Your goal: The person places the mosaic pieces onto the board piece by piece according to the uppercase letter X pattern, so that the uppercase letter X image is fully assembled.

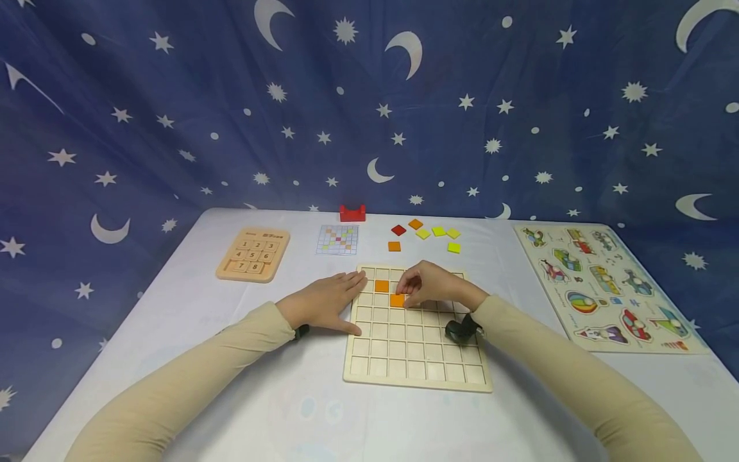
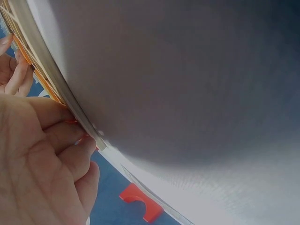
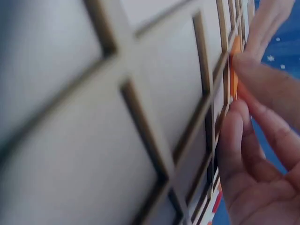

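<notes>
A wooden grid board (image 1: pixel 417 386) with square recesses lies on the table. One orange square tile (image 1: pixel 382 286) sits in a recess near its upper left. The right hand (image 1: pixel 430 282) pinches a second orange tile (image 1: pixel 396 300) between thumb and fingers, one row lower and one column to the right. In the right wrist view, thumb and fingertip meet at the edges of this orange tile (image 3: pixel 234 70), low over the grid. The left hand (image 1: pixel 329 299) rests with spread, straight fingers along the board's left edge. In the left wrist view, its fingertips (image 2: pixel 70 133) touch the board's side.
Behind the board lie loose yellow tiles (image 1: pixel 454 248), an orange tile (image 1: pixel 394 246) and a red tile (image 1: pixel 398 230). A pattern card (image 1: pixel 337 240) lies before a red stand (image 1: pixel 353 213). A wooden number puzzle (image 1: pixel 253 255) is at left, a picture puzzle board (image 1: pixel 612 289) at right.
</notes>
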A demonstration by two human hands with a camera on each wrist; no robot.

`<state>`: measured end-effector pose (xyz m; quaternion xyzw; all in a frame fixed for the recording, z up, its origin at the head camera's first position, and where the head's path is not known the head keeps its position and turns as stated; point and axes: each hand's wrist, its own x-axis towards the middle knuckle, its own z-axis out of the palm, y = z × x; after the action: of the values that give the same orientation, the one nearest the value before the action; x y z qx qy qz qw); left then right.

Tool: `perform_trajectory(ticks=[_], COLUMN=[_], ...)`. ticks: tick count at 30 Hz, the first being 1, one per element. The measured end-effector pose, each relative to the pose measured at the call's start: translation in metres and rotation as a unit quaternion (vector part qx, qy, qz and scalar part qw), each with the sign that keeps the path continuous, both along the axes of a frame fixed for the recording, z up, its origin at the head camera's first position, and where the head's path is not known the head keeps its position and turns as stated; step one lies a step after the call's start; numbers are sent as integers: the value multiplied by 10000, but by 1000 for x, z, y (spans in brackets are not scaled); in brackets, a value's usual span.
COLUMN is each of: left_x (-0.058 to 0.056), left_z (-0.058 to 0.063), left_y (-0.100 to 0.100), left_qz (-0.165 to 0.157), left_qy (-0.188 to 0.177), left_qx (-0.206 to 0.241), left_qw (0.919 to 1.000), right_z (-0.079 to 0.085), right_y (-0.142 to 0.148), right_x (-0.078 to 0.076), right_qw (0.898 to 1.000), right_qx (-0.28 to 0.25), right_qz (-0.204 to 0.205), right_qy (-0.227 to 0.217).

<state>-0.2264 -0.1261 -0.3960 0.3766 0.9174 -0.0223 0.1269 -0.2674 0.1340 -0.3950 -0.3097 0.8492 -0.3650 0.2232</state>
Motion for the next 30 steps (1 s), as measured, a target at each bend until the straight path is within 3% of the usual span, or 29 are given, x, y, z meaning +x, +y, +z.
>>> perform_trajectory(ticks=[6, 11, 17, 23, 30], left_x=[-1, 0, 2, 1, 2], left_z=[2, 3, 3, 2, 1], left_y=[-1, -2, -3, -1, -1], left_qz=[33, 33, 28, -9, 33], left_qy=[-16, -51, -50, -40, -35], left_qx=[-8, 62, 15, 11, -58], left_qw=[10000, 10000, 10000, 10000, 10000], right_z=[6, 17, 22, 20, 9], right_y=[8, 13, 10, 2, -2], right_x=[-19, -40, -71, -93, -110], right_qw=[9989, 9976, 9924, 9852, 9847], right_qx=[-131, -306, -674, -626, -245], right_qz=[31, -306, -967, -1593, -1722], right_qy=[-450, -533, -347, -36, 46])
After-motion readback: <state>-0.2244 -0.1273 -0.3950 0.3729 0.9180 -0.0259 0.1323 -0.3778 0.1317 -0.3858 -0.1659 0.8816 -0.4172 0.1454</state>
